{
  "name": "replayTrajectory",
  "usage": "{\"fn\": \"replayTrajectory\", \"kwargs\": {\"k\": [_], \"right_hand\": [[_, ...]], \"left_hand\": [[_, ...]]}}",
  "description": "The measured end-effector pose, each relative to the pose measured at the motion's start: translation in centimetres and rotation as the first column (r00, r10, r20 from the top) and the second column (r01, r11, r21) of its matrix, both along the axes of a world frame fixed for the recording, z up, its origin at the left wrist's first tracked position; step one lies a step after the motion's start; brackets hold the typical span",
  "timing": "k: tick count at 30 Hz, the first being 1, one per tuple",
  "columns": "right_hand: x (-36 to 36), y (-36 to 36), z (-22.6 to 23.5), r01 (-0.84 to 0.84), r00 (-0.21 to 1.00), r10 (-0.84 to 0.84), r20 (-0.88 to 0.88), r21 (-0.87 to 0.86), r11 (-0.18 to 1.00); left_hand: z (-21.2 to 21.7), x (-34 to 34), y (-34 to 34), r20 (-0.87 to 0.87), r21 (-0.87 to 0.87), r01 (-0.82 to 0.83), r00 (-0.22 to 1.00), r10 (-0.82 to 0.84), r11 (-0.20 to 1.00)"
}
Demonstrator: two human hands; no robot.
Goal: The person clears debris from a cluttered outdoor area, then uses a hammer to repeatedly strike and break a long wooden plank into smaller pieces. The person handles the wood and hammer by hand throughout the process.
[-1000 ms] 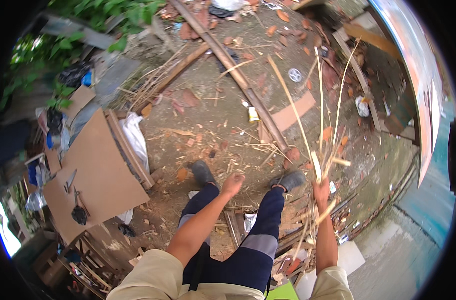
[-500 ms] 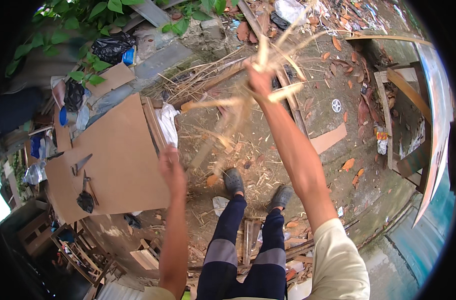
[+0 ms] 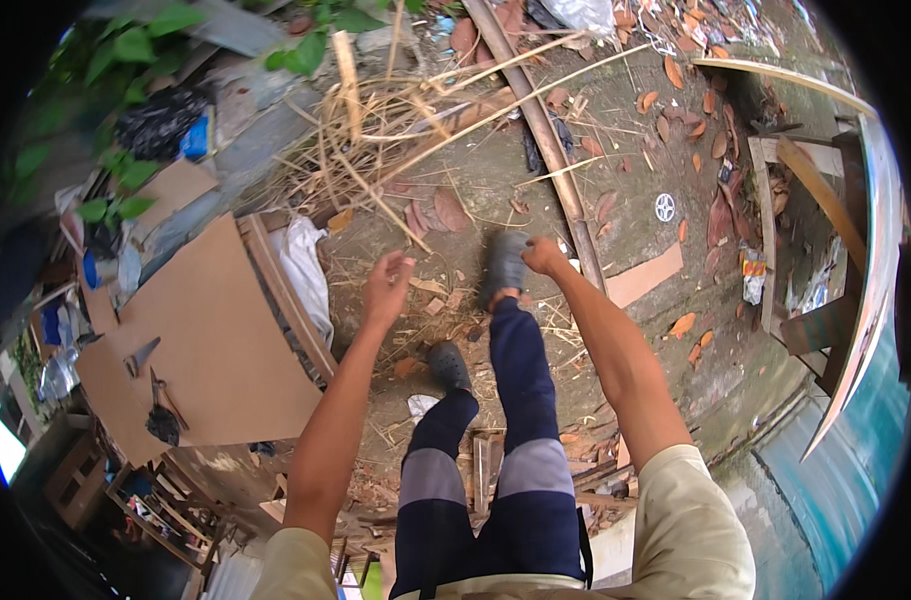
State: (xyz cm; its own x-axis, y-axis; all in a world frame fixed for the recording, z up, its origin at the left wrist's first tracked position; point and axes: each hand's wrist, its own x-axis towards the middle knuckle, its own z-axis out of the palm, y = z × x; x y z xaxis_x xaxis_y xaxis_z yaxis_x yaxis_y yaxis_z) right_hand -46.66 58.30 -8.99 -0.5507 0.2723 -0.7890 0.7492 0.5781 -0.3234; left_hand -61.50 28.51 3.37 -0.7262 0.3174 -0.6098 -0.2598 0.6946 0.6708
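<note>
My left hand (image 3: 388,287) is held above the littered ground, left of my feet. Its fingers are loosely bent and apart, with nothing in them. Beside my raised grey clog (image 3: 506,262), my right hand (image 3: 544,256) is closed, and nothing sticks out of it. Ahead lies a tangled heap of thin wood strips (image 3: 361,135). One thick pale piece (image 3: 348,85) stands out at its left, and a long strip (image 3: 516,104) reaches from the heap toward the upper right.
A brown board (image 3: 206,340) with a hand saw (image 3: 142,356) and other tools lies at the left, beside a white sack (image 3: 301,275). A long wooden batten (image 3: 541,135) crosses the ground ahead. At the right stand a wooden frame (image 3: 766,230) and a bent sheet (image 3: 876,270).
The wood strips have left my right hand and lie on the heap ahead. That hand has come down and back. My left hand has moved rightward, and my right foot has stepped forward.
</note>
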Motion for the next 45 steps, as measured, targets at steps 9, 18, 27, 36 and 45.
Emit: {"fn": "replayTrajectory", "kwargs": {"k": [9, 18, 27, 36, 45], "right_hand": [[-1.1, 9.8, -11.7, 0.25, 0.955, -0.275, 0.11, 0.194, 0.949], [-8.2, 15.7, -18.7, 0.216, 0.976, -0.208, -0.072, 0.489, 0.845], [-5.5, 14.9, -16.6, 0.433, 0.9, -0.365, -0.238, 0.388, 0.814], [8.6, 13.7, 0.6, 0.653, 0.757, -0.558, -0.34, 0.345, 0.675], [9.6, 16.8, 23.9, 0.392, 0.92, -0.185, -0.346, 0.815, 0.427]], "left_hand": [[-19.8, -5.9, 10.1, 0.16, -0.251, 0.387, 0.921, -0.356, 0.887], [-31.4, -16.2, 14.9, -0.47, -0.62, 0.262, 0.631, -0.617, 0.74], [-32.5, -19.4, 17.2, -0.202, -0.829, 0.303, 0.622, -0.756, 0.47], [-23.9, -17.8, 13.5, -0.349, -0.559, 0.635, 0.403, -0.846, 0.533], [-1.6, -13.0, 16.3, -0.327, -0.017, 0.778, 0.59, -0.738, 0.628]]}}
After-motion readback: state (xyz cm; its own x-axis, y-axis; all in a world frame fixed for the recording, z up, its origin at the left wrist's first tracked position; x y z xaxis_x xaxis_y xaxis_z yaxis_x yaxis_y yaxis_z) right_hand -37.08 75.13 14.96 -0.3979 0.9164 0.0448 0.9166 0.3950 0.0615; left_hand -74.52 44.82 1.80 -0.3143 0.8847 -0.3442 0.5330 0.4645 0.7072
